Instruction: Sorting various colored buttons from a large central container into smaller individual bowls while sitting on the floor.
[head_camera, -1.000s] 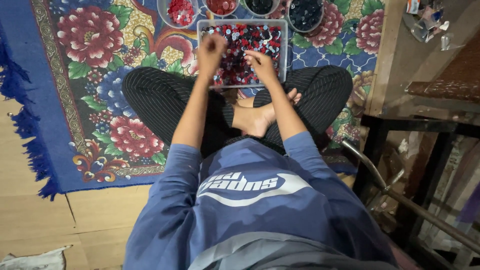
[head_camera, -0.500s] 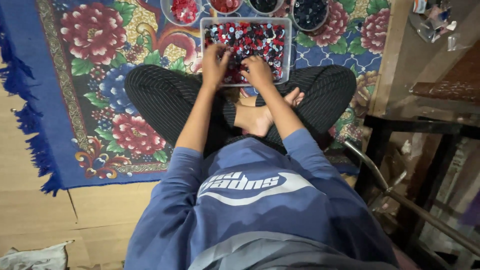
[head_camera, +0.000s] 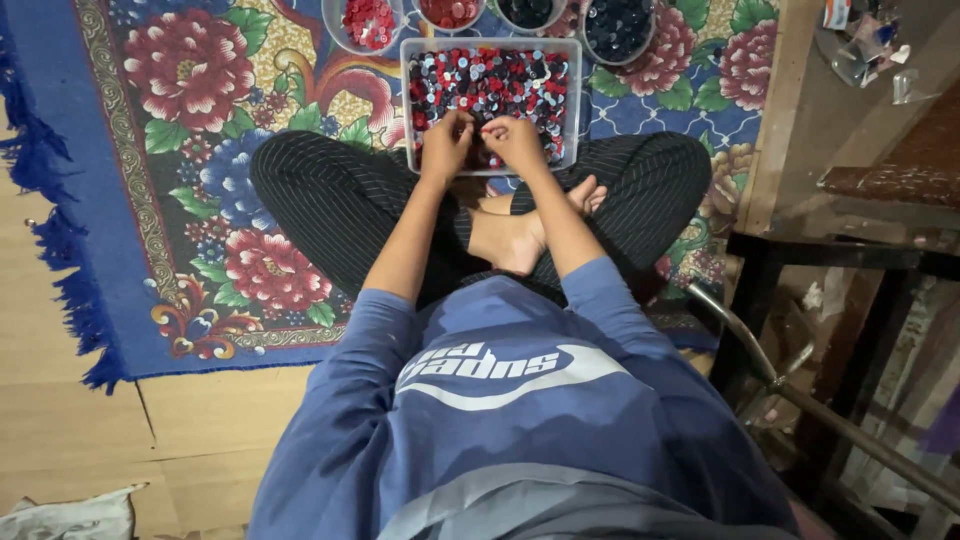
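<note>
Tray of mixed buttons (head_camera: 492, 90), upper centre of frame, both hands in its near edge.

Clear rectangular tray, full of red, dark and pale round buttons, sits on a floral rug (head_camera: 190, 150) just in front of crossed legs in striped trousers. Left hand (head_camera: 446, 145) and right hand (head_camera: 515, 143) rest side by side at the tray's lower edge, fingers curled down into the buttons, fingertips nearly touching; looks like pinching, but what each holds is too small to tell. Four round bowls along top edge: red buttons (head_camera: 368, 20), red again (head_camera: 450, 10), dark ones (head_camera: 527, 10), dark blue ones (head_camera: 618, 25). Bare foot (head_camera: 510, 240) below the hands. Wooden furniture (head_camera: 860, 150) at right.
</note>
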